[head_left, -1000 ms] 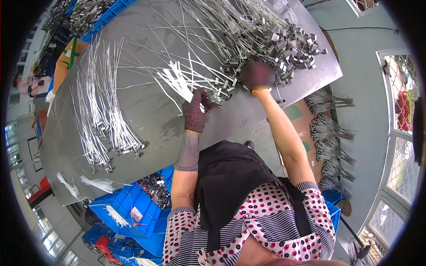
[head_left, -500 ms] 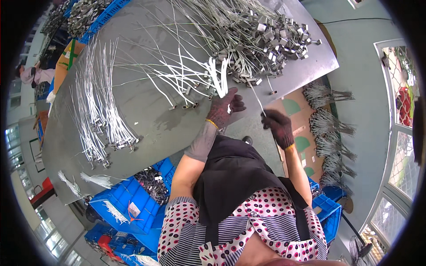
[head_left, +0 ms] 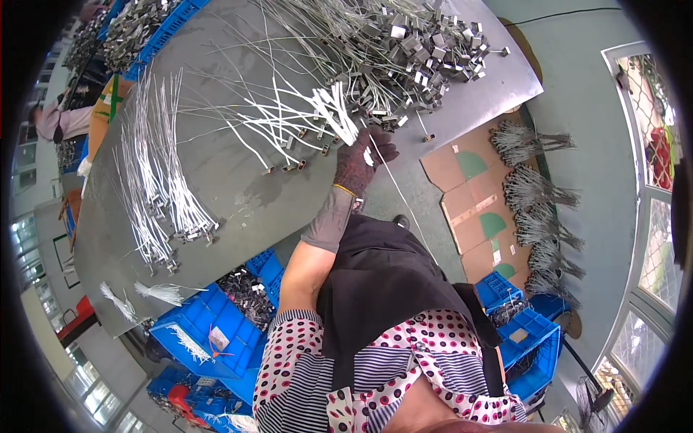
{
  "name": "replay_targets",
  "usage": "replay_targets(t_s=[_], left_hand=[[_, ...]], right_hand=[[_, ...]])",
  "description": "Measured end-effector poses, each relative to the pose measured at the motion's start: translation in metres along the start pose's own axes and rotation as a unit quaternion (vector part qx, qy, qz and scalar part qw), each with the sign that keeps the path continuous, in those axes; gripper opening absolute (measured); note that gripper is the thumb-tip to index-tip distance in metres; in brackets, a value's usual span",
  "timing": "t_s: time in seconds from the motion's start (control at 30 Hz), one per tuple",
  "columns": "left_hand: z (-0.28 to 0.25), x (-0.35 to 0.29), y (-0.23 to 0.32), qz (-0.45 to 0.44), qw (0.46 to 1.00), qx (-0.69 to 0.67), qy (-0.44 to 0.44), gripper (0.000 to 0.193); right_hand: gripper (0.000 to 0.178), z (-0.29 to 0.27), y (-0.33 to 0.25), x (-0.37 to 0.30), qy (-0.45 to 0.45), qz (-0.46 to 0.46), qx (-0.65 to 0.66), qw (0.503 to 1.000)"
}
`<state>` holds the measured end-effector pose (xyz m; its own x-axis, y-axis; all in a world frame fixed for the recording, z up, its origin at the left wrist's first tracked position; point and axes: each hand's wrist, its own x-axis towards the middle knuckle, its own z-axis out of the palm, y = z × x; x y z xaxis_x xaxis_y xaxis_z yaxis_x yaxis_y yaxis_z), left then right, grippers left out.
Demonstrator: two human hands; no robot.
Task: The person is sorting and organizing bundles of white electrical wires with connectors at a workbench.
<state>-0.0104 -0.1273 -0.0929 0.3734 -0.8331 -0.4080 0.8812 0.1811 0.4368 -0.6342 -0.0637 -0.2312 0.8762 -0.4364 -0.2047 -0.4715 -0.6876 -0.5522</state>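
Note:
My left hand (head_left: 352, 163), in a dark knitted glove with a yellow cuff edge, is closed round the lower ends of a bundle of short white tubes (head_left: 336, 112) at the table's near edge. A small white piece (head_left: 368, 156) shows against its fingers. From beside this hand a thin pale wire (head_left: 404, 198) runs taut down to the right and goes out of sight behind the black apron. My right hand is out of view. White-sleeved wires with small metal ends (head_left: 292, 138) lie just left of my left hand.
A heap of wires with square metal parts (head_left: 426, 54) covers the far right of the grey table (head_left: 267, 198). Sorted wire bundles (head_left: 173, 195) lie at its left. Blue crates (head_left: 209, 332) stand below; wire bunches (head_left: 541, 187) lie along cardboard (head_left: 469, 209) at right.
My right hand has gone from beside the table down out of view. The wire now stretches from near my left hand to the apron. The left hand keeps its hold; the view has shifted slightly.

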Motion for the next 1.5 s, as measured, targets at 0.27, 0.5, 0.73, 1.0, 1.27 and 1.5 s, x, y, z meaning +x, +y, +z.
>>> replay_targets(t_s=[0.27,0.5,0.73,1.0,1.27,1.5], left_hand=[[0.027,-0.027,0.052,0.204,0.913,0.352,-0.038,0.047],[0.025,-0.032,0.067,0.102,0.986,0.123,0.039,0.039],[0.005,-0.027,0.064,0.113,0.989,0.084,0.035,0.042],[0.012,-0.022,0.054,0.129,0.984,0.103,0.069,0.041],[0.001,-0.028,0.019,0.045,0.998,0.041,0.001,0.039],[0.016,-0.050,0.010,0.006,0.969,0.246,-0.016,0.041]], right_hand=[[0.033,-0.030,-0.018,0.009,0.009,0.083,0.049,0.995],[0.032,-0.073,-0.056,0.039,-0.003,0.166,0.129,0.978],[0.032,-0.103,-0.081,0.071,-0.016,0.259,0.201,0.945],[0.033,-0.118,-0.092,0.105,-0.024,0.379,0.280,0.882],[0.039,-0.121,-0.089,0.177,-0.029,0.358,0.251,0.899],[0.054,-0.169,-0.181,0.360,0.059,0.228,0.406,0.883]])
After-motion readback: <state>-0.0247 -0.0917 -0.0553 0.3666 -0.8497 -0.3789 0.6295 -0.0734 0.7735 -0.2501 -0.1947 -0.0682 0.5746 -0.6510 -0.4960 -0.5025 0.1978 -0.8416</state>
